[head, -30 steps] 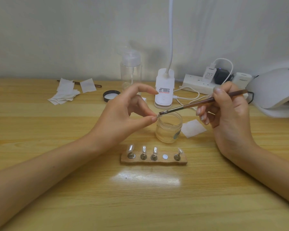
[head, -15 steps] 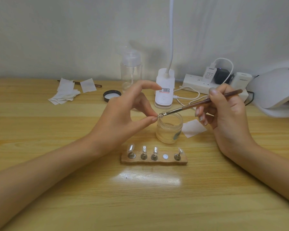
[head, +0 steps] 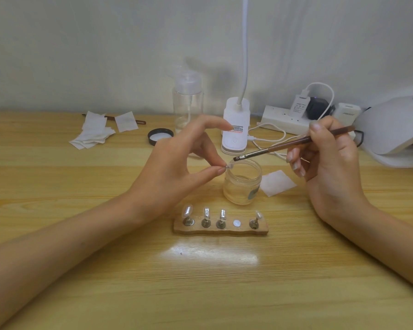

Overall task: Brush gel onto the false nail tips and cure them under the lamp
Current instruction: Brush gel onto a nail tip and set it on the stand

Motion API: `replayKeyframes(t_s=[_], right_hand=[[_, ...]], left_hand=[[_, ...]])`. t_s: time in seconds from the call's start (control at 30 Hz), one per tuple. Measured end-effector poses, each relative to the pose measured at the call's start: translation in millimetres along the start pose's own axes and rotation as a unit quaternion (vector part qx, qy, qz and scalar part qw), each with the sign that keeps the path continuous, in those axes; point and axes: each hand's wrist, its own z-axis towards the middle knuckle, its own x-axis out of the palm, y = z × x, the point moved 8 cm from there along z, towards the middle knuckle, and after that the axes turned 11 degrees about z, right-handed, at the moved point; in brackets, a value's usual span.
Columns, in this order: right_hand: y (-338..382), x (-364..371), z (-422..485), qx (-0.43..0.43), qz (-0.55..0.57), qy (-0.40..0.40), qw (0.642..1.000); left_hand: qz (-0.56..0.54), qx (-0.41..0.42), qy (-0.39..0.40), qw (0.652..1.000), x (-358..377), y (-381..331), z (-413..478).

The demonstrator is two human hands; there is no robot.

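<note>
My left hand [head: 177, 167] pinches a small clear nail tip on its metal stand [head: 229, 166] between thumb and middle finger, just above the rim of an open glass gel jar [head: 242, 184]. My right hand [head: 329, 160] grips a brown brush [head: 293, 144], whose bristle end hovers a little above and right of the held tip. A wooden holder [head: 221, 228] lies in front of the jar with several clear tips on metal stands and one bare round magnet spot [head: 236, 222]. The white curing lamp [head: 396, 129] sits at the far right.
A clear pump bottle [head: 187, 101], a white clip desk lamp [head: 235, 129], a power strip [head: 286, 120] with chargers and cables, a black jar lid [head: 160, 135], a pile of white wipes [head: 93, 134] and one wipe [head: 277, 183] beside the jar lie behind and around.
The brush tip has lifted off the held nail tip and drawn slightly up and to the right. My left hand has kept its pinch in nearly the same place.
</note>
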Motion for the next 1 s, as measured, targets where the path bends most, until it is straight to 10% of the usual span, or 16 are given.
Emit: replayKeyframes(t_s=[1.0], right_hand=[[-3.1, 3.4, -0.3, 0.007, -0.016, 0.016, 1.000]], left_hand=[[0.007, 0.000, -0.002, 1.000, -0.7, -1.2, -0.2]])
